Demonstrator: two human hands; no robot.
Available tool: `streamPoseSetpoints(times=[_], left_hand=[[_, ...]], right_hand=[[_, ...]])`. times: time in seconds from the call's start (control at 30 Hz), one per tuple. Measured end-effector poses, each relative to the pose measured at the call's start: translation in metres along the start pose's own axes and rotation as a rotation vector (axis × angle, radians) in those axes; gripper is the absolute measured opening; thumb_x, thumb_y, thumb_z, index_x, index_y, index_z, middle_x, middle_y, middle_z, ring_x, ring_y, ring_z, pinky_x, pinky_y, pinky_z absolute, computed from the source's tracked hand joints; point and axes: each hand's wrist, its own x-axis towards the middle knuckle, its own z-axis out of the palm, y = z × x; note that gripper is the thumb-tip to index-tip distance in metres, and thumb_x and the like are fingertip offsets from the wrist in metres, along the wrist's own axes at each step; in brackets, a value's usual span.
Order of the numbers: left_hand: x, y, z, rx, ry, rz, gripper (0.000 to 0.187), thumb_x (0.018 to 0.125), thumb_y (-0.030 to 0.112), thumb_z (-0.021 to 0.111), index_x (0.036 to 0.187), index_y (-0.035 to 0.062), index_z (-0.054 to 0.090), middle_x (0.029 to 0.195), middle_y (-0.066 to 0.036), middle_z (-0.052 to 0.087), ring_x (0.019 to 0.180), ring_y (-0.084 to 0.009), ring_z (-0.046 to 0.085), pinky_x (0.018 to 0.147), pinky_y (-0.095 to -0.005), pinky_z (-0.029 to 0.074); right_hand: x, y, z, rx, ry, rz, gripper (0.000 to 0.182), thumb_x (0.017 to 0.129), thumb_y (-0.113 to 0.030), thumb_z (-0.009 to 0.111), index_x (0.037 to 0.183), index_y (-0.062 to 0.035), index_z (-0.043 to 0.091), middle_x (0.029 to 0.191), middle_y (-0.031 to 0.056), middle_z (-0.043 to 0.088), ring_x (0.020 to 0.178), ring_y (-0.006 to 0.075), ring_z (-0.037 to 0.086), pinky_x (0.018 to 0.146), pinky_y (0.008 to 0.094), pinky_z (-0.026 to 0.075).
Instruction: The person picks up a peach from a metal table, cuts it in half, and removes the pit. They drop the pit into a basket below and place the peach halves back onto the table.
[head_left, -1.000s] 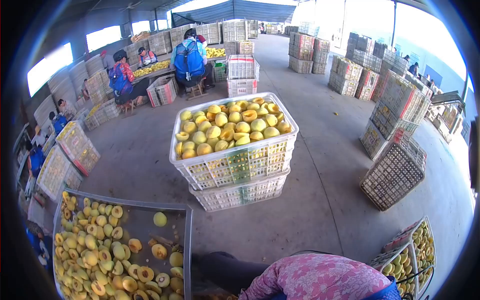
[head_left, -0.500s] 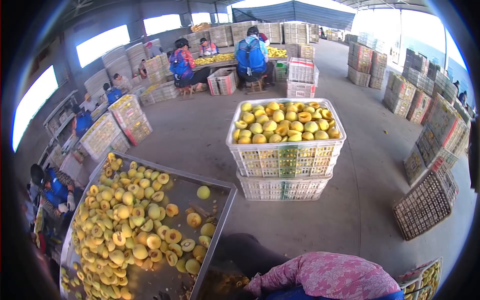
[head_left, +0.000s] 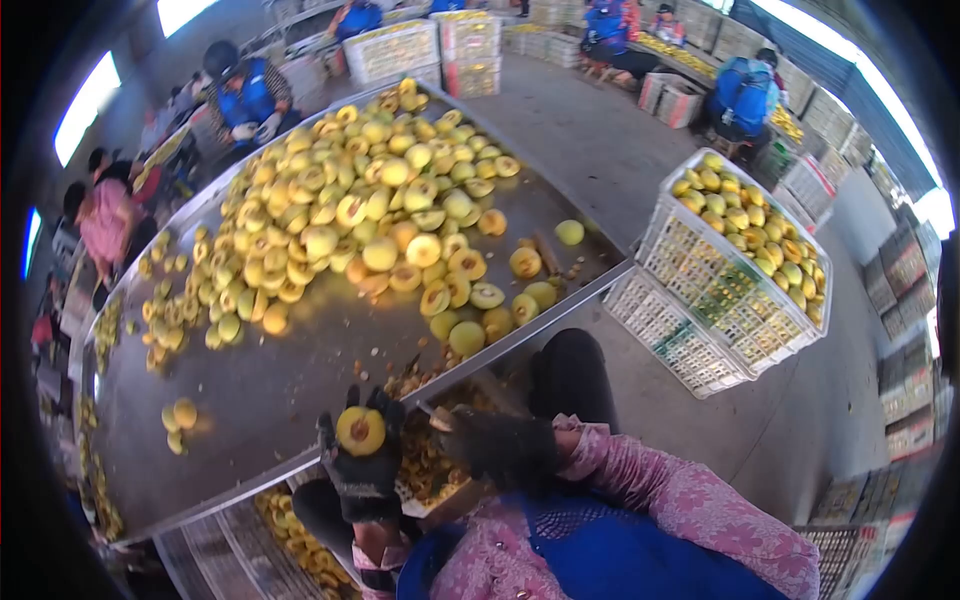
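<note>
My left hand (head_left: 365, 470), in a dark glove, holds a peach half (head_left: 360, 431) with its cut face and pit cavity turned up. Just to its right, my right hand (head_left: 505, 443), also gloved and slightly blurred, grips a small tool with a wooden handle (head_left: 441, 419); its thin tip points up and left. Both hands are at the near edge of a metal table (head_left: 300, 370), where a large heap of yellow peaches (head_left: 370, 210), many halved, lies. Beneath my hands a container (head_left: 435, 465) holds yellow-brown pieces.
To the right stand two stacked white crates (head_left: 690, 290), the top one full of peaches (head_left: 750, 220). A crate of yellow fruit (head_left: 300, 540) sits below the table's near edge. Across the table a person in a blue apron (head_left: 247, 100) works; others sit farther back.
The view has swung left and down, bringing both my gloved hands, the peach half and the tool into sight. The table now fills the middle; the stacked crates appear farther right.
</note>
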Motion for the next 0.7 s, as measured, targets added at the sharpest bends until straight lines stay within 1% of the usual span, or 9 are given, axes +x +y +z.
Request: streamPoseSetpoints(times=[0.03, 0.1, 0.13, 0.37, 0.43, 0.47, 0.57, 0.67, 0.7], left_hand=[[-0.001, -0.003, 0.008, 0.009, 0.043, 0.021, 0.056, 0.087, 0.041, 0.05, 0.125, -0.0004, 0.047, 0.12, -0.022, 0.052, 0.111, -0.0349, 0.049, 0.099, -0.0442, 0.038], [-0.006, -0.007, 0.01, 0.012, 0.107, 0.057, 0.056, 0.087, 0.041, 0.049, 0.124, -0.001, 0.047, 0.119, -0.023, 0.053, 0.111, -0.0347, 0.049, 0.099, -0.0443, 0.038], [-0.006, -0.008, 0.007, -0.069, 0.129, 0.039, 0.056, 0.087, 0.041, 0.049, 0.124, -0.0012, 0.046, 0.118, -0.023, 0.053, 0.11, -0.0346, 0.049, 0.099, -0.0443, 0.038], [-0.015, -0.015, 0.0, -0.038, 0.124, 0.023, 0.052, 0.092, 0.04, 0.043, 0.122, -0.0022, 0.048, 0.119, -0.021, 0.053, 0.112, -0.0346, 0.05, 0.099, -0.0459, 0.038], [-0.016, -0.017, 0.0, -0.006, 0.116, 0.039, 0.052, 0.093, 0.04, 0.04, 0.123, -0.0018, 0.047, 0.119, -0.02, 0.053, 0.111, -0.0339, 0.051, 0.1, -0.0468, 0.038], [-0.016, -0.02, 0.001, 0.052, 0.096, 0.052, 0.052, 0.094, 0.041, 0.038, 0.124, -0.0014, 0.046, 0.119, -0.019, 0.054, 0.11, -0.0337, 0.052, 0.1, -0.0483, 0.038], [-0.012, -0.02, -0.006, 0.036, 0.076, 0.041, 0.051, 0.095, 0.041, 0.037, 0.123, -0.0012, 0.046, 0.118, -0.018, 0.055, 0.109, -0.0336, 0.053, 0.099, -0.0493, 0.038], [-0.011, -0.024, -0.007, 0.058, 0.079, 0.076, 0.05, 0.095, 0.04, 0.037, 0.123, -0.0011, 0.047, 0.118, -0.018, 0.055, 0.107, -0.0336, 0.054, 0.099, -0.0498, 0.038], [-0.01, -0.025, -0.008, 0.058, 0.083, 0.074, 0.05, 0.095, 0.04, 0.037, 0.123, -0.0011, 0.047, 0.118, -0.018, 0.055, 0.107, -0.0336, 0.054, 0.099, -0.0498, 0.038]], right_hand=[[0.003, -0.006, 0.001, 0.175, 0.01, 0.026, 0.042, 0.089, -0.012, 0.045, 0.13, -0.002, 0.041, 0.128, 0.0191, 0.045, 0.122, 0.0342, 0.043, 0.103, 0.0418, 0.032], [0.009, 0.009, 0.005, -1.272, 0.152, -0.613, 0.043, 0.087, -0.015, 0.045, 0.127, 0.0002, 0.043, 0.129, 0.019, 0.045, 0.125, 0.0339, 0.04, 0.107, 0.0401, 0.027], [0.01, 0.01, 0.009, -1.519, 0.132, -0.622, 0.046, 0.085, -0.017, 0.045, 0.127, 0.0, 0.042, 0.132, 0.0195, 0.042, 0.125, 0.033, 0.04, 0.107, 0.0392, 0.026], [0.037, 0.029, 0.031, -1.205, 0.094, -0.607, 0.043, 0.091, -0.026, 0.04, 0.126, -0.0015, 0.045, 0.127, 0.0165, 0.046, 0.118, 0.0272, 0.046, 0.098, 0.0407, 0.036], [0.043, 0.022, 0.035, -1.087, 0.026, -0.353, 0.043, 0.089, -0.025, 0.042, 0.124, 0.0001, 0.046, 0.127, 0.0163, 0.046, 0.122, 0.0281, 0.043, 0.099, 0.0411, 0.035], [0.045, 0.017, 0.036, -1.084, 0.023, -0.353, 0.043, 0.089, -0.025, 0.042, 0.124, 0.0001, 0.046, 0.127, 0.0163, 0.046, 0.122, 0.0281, 0.043, 0.099, 0.0411, 0.035], [0.047, 0.004, 0.033, -0.351, 0.097, -0.244, 0.041, 0.088, -0.019, 0.043, 0.124, 0.0019, 0.046, 0.126, 0.0157, 0.047, 0.12, 0.0288, 0.044, 0.099, 0.0407, 0.034], [0.047, 0.025, 0.035, -0.729, -0.118, -0.209, 0.04, 0.087, -0.013, 0.043, 0.123, 0.0038, 0.045, 0.126, 0.0155, 0.047, 0.118, 0.0297, 0.045, 0.098, 0.041, 0.035], [0.051, 0.03, 0.041, -0.631, 0.014, -0.267, 0.035, 0.091, -0.018, 0.045, 0.12, 0.0012, 0.047, 0.113, 0.014, 0.05, 0.099, 0.0253, 0.047, 0.084, 0.0355, 0.038]])
